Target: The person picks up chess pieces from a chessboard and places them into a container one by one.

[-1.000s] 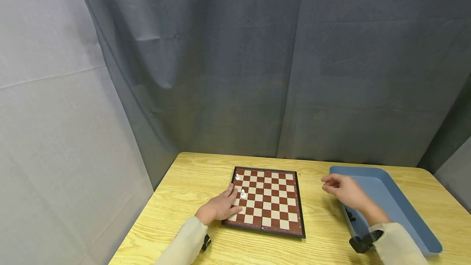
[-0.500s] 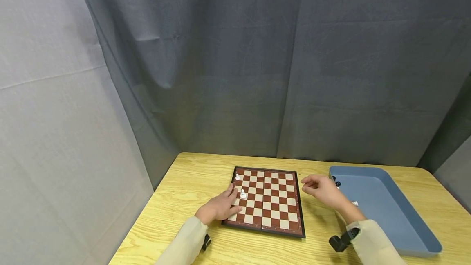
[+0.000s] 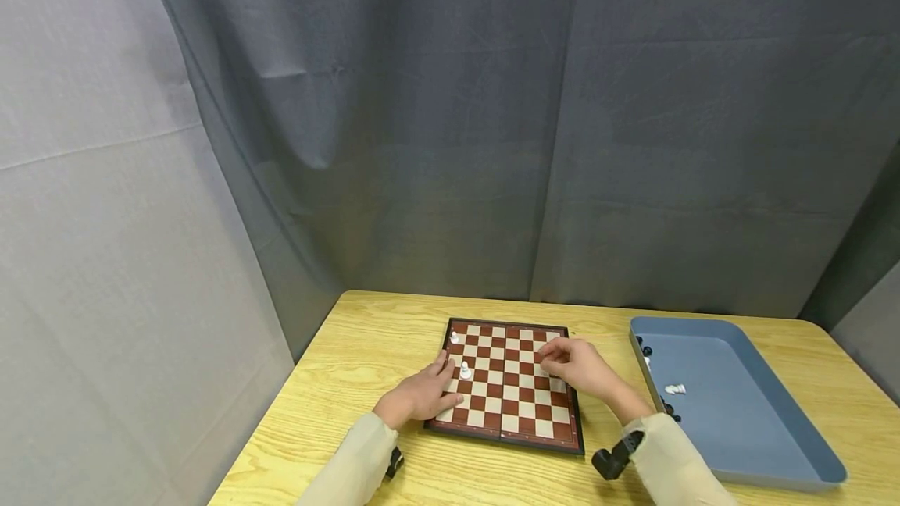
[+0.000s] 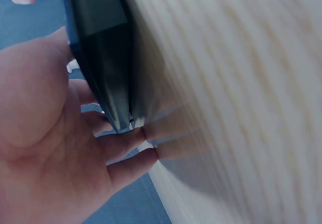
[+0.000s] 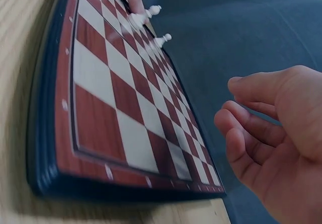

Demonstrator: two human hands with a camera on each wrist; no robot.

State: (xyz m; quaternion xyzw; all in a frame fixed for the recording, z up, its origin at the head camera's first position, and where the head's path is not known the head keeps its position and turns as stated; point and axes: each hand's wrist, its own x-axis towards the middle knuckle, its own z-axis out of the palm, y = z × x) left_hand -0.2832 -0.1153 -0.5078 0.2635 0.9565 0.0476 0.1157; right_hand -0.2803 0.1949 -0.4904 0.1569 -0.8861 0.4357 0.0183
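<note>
A brown and cream checkered chessboard (image 3: pixel 520 416) lies on the table, with two white chess pawns standing on its left half, a nearer pawn (image 3: pixel 466 372) and a farther pawn (image 3: pixel 454 338). My left hand (image 3: pixel 419 394) rests with spread, straight fingers on the board's left edge; in the left wrist view its lower fingertips reach past the black edge to the tabletop. Over the board's right side is my right hand (image 3: pixel 580 368), thumb and fingers bent toward each other. In the right wrist view that hand (image 5: pixel 271 133) hides its fingertips' inner side; I cannot tell whether it pinches anything.
A blue-grey tray (image 3: pixel 745 443) stands to the right of the board, holding a white chess piece (image 3: pixel 675 390) on its side and several black pieces (image 3: pixel 670 410) along its left wall. Grey curtains (image 3: pixel 450 178) hang behind the wooden table (image 3: pixel 394 334).
My right hand has travelled left from over the tray to above the board's right side, uncovering pieces in the tray. The left hand, board and both white pawns keep their places.
</note>
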